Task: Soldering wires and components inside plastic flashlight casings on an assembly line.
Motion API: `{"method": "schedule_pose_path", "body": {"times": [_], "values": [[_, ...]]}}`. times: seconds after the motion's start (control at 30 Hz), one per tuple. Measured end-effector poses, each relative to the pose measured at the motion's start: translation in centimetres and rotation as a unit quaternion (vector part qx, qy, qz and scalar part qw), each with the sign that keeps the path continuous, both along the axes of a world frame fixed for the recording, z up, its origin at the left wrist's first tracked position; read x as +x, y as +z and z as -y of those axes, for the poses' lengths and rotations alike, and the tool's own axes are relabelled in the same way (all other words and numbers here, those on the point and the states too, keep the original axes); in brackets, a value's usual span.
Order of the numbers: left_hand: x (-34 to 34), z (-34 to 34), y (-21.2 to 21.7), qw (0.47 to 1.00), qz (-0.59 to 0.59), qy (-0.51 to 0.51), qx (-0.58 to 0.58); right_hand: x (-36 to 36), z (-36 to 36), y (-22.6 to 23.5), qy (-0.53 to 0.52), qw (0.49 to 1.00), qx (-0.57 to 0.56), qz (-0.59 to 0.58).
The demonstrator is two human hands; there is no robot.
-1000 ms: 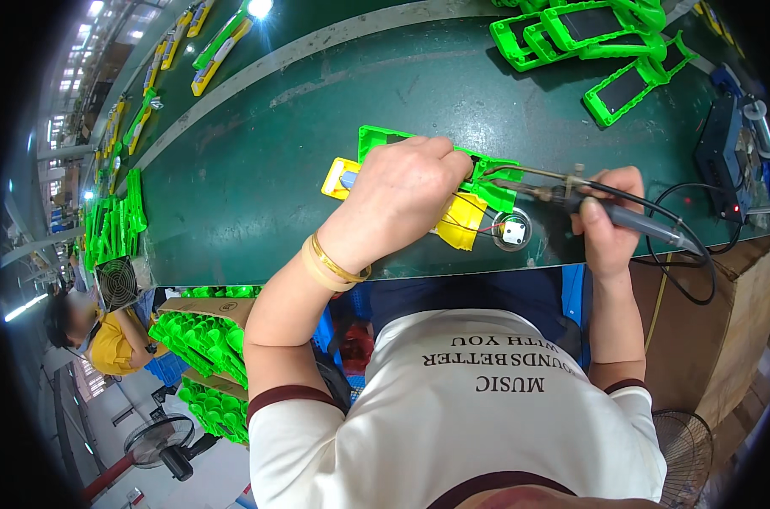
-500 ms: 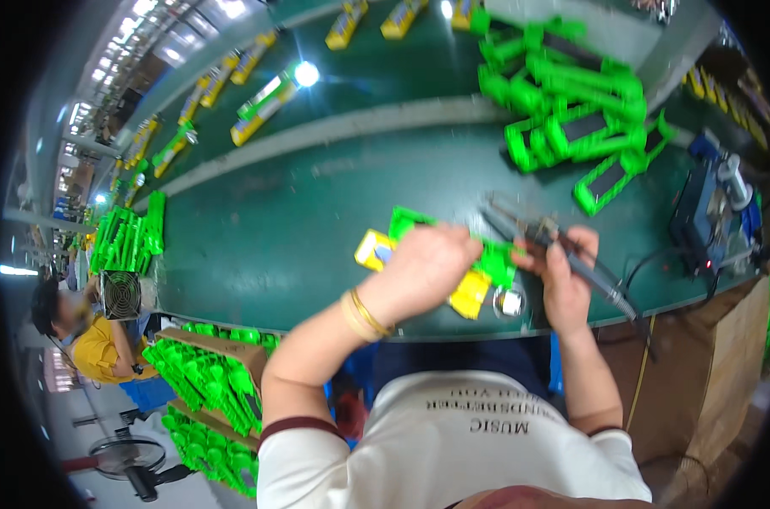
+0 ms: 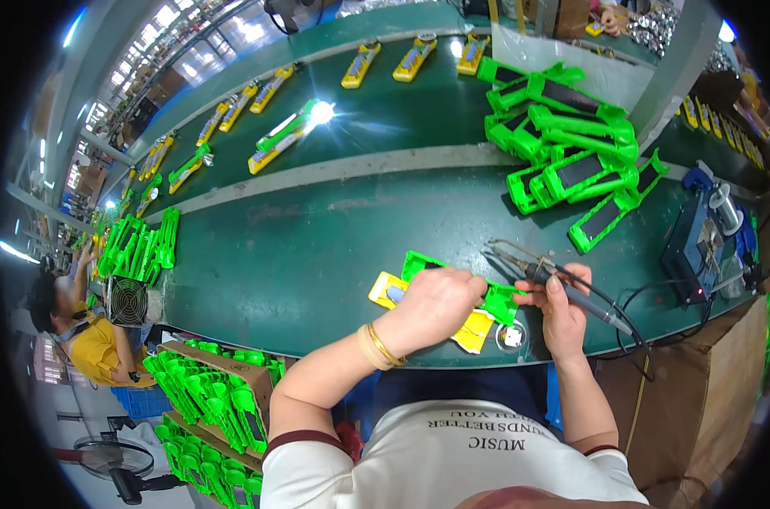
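My left hand [image 3: 440,305] is closed in a pinch over the middle of a green plastic casing [image 3: 500,304]; whatever lies between its fingertips is hidden. In my right hand [image 3: 565,314] is a soldering iron [image 3: 590,305], its grey handle slanting across the fingers and its metal tip pointing away to the left. The thumb and fingertips of that hand also reach the casing's right end. A yellow casing [image 3: 472,331] lies partly under my left hand, along the near side of the green one. Beside it sits a round clear lamp head [image 3: 511,337] with a white centre.
Green casings are heaped [image 3: 580,161] at the back right. A soldering station [image 3: 689,246] with a solder spool [image 3: 726,210] stands right, its black cable looping nearby. Yellow lamps [image 3: 275,153] line the far strip, one lit. Boxes of green parts [image 3: 211,390] and a co-worker [image 3: 97,343] are left.
The view has tilted, so the bench sits lower in the picture and more of the far side shows. Both hands keep nearly the same grip and place at the casing.
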State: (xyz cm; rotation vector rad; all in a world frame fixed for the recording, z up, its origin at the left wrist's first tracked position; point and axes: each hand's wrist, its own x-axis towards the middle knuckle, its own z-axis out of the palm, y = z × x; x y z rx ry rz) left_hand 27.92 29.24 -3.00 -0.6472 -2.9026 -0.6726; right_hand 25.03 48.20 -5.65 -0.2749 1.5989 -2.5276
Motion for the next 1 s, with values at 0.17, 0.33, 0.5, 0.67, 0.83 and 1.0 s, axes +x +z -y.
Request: {"method": "schedule_pose_path", "body": {"times": [0.17,0.33,0.5,0.67,0.83,1.0], "values": [[0.1,2.0,2.3,0.989,-0.006,0.075,0.131,-0.4,-0.4,-0.3,-0.004,1.0,-0.002,0.009],[1.1,3.8,2.9,0.663,0.29,0.153,0.673,-0.8,-0.4,-0.4,-0.022,0.999,0.028,-0.009],[2.0,3.2,1.7,0.616,0.221,0.204,0.728,-0.3,-0.4,-0.3,-0.069,0.997,0.013,-0.019],[1.7,4.9,0.9,0.807,0.204,0.22,0.509,0.6,0.4,0.6,-0.019,0.999,0.033,-0.031],[0.0,6.0,0.5,0.986,0.009,0.119,0.113,0.7,2.9,0.6,0.059,0.993,0.103,0.005],[0.4,6.2,1.8,0.945,0.188,0.157,0.218,0.4,2.8,-0.2,0.057,0.992,0.115,-0.001]]}}
